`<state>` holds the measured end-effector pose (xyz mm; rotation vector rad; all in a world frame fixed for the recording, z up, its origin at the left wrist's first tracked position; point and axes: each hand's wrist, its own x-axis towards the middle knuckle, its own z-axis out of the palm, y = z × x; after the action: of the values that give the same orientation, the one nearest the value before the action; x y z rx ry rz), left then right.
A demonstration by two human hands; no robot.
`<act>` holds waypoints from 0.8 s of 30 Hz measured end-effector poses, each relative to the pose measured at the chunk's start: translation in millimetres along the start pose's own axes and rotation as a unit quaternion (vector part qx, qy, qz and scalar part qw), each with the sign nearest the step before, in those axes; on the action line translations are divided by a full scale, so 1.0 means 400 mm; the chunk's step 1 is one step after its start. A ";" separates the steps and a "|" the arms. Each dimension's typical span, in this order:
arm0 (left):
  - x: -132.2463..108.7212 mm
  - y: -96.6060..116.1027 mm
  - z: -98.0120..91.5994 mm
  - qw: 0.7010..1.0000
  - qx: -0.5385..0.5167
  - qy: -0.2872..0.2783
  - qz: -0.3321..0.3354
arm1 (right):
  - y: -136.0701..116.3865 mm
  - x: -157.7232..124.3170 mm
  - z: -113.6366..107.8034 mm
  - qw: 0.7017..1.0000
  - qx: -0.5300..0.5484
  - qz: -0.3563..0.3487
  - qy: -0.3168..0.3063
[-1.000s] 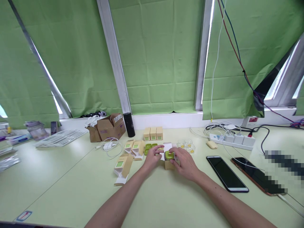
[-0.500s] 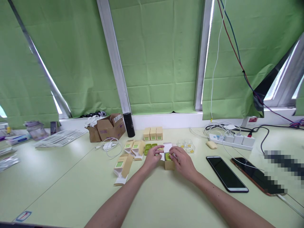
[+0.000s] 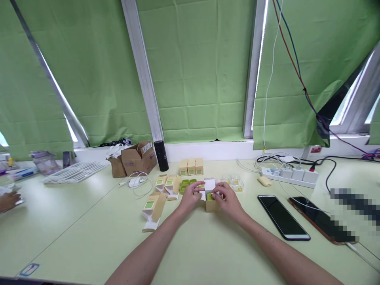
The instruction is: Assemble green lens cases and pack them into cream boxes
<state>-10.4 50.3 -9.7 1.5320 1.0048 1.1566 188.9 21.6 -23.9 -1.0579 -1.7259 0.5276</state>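
A small tan carton (image 3: 211, 205) with its white flap up stands on the pale green table. My left hand (image 3: 190, 198) grips the carton's left side, fingers curled. My right hand (image 3: 228, 200) pinches a small green case (image 3: 209, 196) that sits in the carton's open top. Just behind my hands lie more green cases (image 3: 187, 183) and several clear plastic cases (image 3: 234, 181). Three closed tan cartons (image 3: 191, 167) stand in a row further back. Open cartons (image 3: 166, 184) and one more (image 3: 152, 209) lie to the left.
Two phones (image 3: 283, 217) (image 3: 322, 223) lie at the right, beside a white power strip (image 3: 289, 174) with cables. A black bottle (image 3: 161, 155), brown cardboard boxes (image 3: 133, 159) and a white rack (image 3: 75, 172) stand at the back left. Another person's hand (image 3: 7, 200) shows at the left edge.
The green case has sunk lower into the carton under my right hand. Another person's hand has appeared at the left edge.
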 end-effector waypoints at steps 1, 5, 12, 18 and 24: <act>0.001 -0.002 -0.001 1.000 0.001 0.000 0.002 | 0.000 0.001 0.000 1.000 0.005 0.001 0.001; 0.002 -0.005 -0.002 1.000 -0.001 0.001 0.002 | 0.001 0.004 0.000 1.000 0.017 0.008 0.004; -0.001 0.003 0.003 1.000 -0.016 0.001 -0.011 | 0.015 0.008 0.002 1.000 0.017 0.017 0.007; 0.002 0.007 0.003 0.999 -0.025 0.001 -0.021 | 0.014 0.001 -0.001 0.999 0.033 0.011 0.023; 0.001 0.006 0.003 0.999 -0.020 0.004 -0.026 | 0.024 -0.001 -0.014 0.997 0.045 0.000 0.068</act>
<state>-9.0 50.0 -7.2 1.4622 1.0151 1.1406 197.8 25.8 -29.2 -1.0064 -1.5699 0.5164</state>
